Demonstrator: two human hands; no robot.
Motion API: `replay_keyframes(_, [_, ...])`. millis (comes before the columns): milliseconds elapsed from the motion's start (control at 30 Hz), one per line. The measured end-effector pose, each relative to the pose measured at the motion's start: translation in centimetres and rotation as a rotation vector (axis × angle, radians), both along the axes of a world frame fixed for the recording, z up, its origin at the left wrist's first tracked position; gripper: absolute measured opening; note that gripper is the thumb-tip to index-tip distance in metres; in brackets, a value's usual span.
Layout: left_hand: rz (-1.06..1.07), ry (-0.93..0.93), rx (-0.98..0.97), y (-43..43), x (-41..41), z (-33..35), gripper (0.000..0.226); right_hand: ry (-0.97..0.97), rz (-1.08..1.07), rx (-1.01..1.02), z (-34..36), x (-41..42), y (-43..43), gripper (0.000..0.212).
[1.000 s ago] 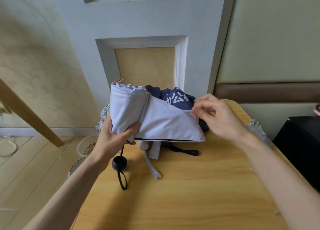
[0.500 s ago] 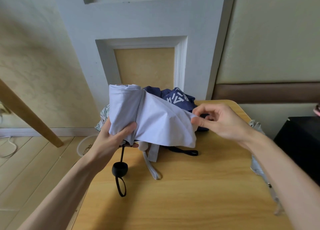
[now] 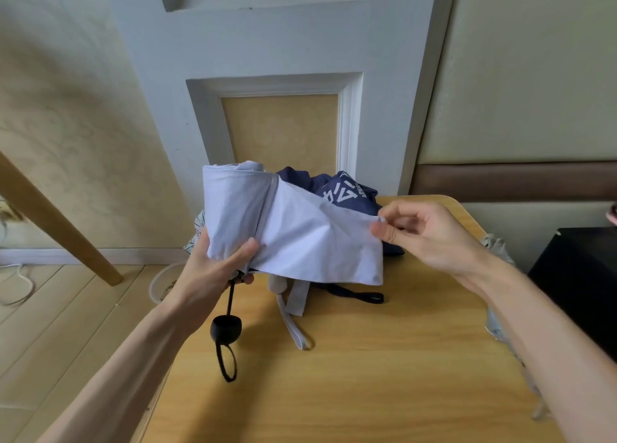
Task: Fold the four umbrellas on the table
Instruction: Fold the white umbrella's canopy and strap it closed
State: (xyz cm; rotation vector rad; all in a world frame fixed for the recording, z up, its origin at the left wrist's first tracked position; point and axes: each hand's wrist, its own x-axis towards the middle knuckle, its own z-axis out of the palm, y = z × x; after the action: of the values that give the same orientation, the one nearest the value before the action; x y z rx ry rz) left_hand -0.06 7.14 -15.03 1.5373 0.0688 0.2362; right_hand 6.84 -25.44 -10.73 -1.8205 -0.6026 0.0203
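Pale lavender fabric folding umbrella (image 3: 233, 209): held in the air above the yellow wooden desk (image 3: 367, 392), over its far-left part, not resting on it. The rolled body stands roughly upright, long axis running from the lower end up and slightly away. The left hand (image 3: 207, 275) is clenched round that lower end, thumb across the front of the cloth. The umbrella's black round handle knob (image 3: 226, 329) and its loop hang free below this hand. One unrolled panel of canopy (image 3: 327, 242) stretches off to the right of the roll, fairly taut. Its far upper corner is pinched between thumb and forefinger of the right hand (image 3: 430, 232). So the loose cloth lies right of the axis and the right hand is the one at its free edge. Judgement: the next move is to carry that panel round the upright roll, with the left hand acting as pivot. Slack in the panel would wrinkle the wrap. Just behind the panel, a navy blue umbrella with white lettering (image 3: 347, 192) lies bunched on the desk. A light grey strap loop (image 3: 293, 329) lies on the desk below the held umbrella.
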Motion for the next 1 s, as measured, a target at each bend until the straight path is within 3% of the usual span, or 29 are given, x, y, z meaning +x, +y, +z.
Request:
replay_keyframes(67, [-0.015, 0.021, 0.016, 0.3, 0.2, -0.2, 0.080, 0.004, 0.015, 0.014, 0.2, 0.1, -0.1, 0.028])
replay_keyframes(267, [-0.082, 0.038, -0.055, 0.2, 0.2, -0.2, 0.074, 0.149, 0.312, 0.018, 0.5, -0.3, -0.9, 0.033])
replay_keyframes(400, [-0.060, 0.039, -0.105, 0.1, 0.5, 0.0, 0.066, 0.111, 0.183, 0.027, -0.1, 0.3, -0.6, 0.036])
replay_keyframes(500, [-0.050, 0.031, -0.112, 0.2, 0.6, 0.0, 0.065, 0.038, 0.057, 0.032, -0.4, 0.7, -0.1, 0.025])
replay_keyframes(667, [-0.036, 0.021, -0.093, 0.3, 0.6, 0.0, 0.064, 0.142, 0.102, 0.054, -0.5, 0.1, 0.5, 0.027])
replay_keyframes(867, [-0.021, 0.027, -0.042, 0.9, 1.1, -0.5, 0.068, 0.105, -0.012, -0.027, -0.7, 0.2, 0.9, 0.028])
replay_keyframes(1000, [-0.051, 0.015, -0.057, 1.0, 1.2, -0.4, 0.073, 0.136, -0.053, 0.057, -0.9, 0.4, 1.1, 0.017])
